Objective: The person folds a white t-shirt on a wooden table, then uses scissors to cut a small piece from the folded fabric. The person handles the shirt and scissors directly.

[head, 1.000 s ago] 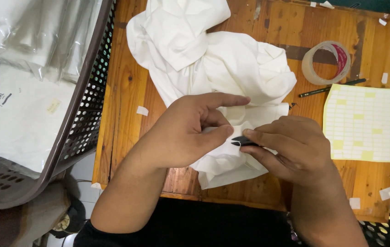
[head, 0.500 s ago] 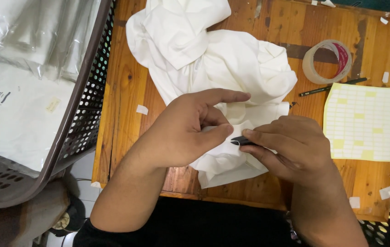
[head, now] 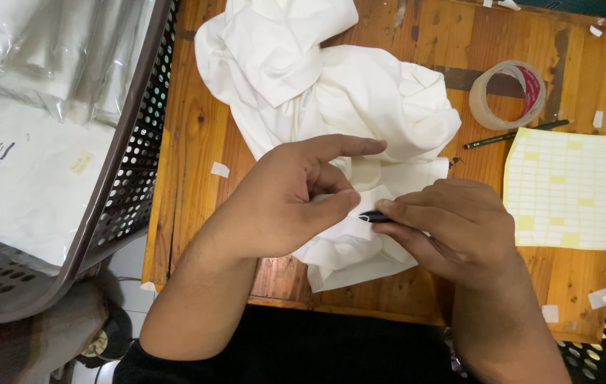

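At the near edge of a wooden table point(head: 189, 178), two bare hands meet over a crumpled white garment point(head: 331, 92). The left hand point(head: 281, 203) pinches a fold of the cloth between thumb and curled fingers, with its forefinger stretched out straight above. The right hand point(head: 452, 227) is closed around a small dark tool point(head: 374, 215), only the tip showing, and that tip sits against the pinched fold. Whether the tool is a pen, a cutter or something else cannot be told.

As a judgement, the work on this one spot of the garment is under way and not finished: the cloth is still bunched, not folded, and most of it lies spread toward the far side of the table.

To the right lies a sheet of small yellow and white stickers point(head: 573, 188), with a dark pen point(head: 516, 134) just beyond it and a roll of clear tape point(head: 507, 94) farther back. To the left, a perforated plastic basket point(head: 129, 171) holds white garments in clear bags point(head: 25, 178).

Compared with half a second and a second earlier, almost nothing differs: both hands keep the same grip at the same spot, and the things on the table have not shifted.
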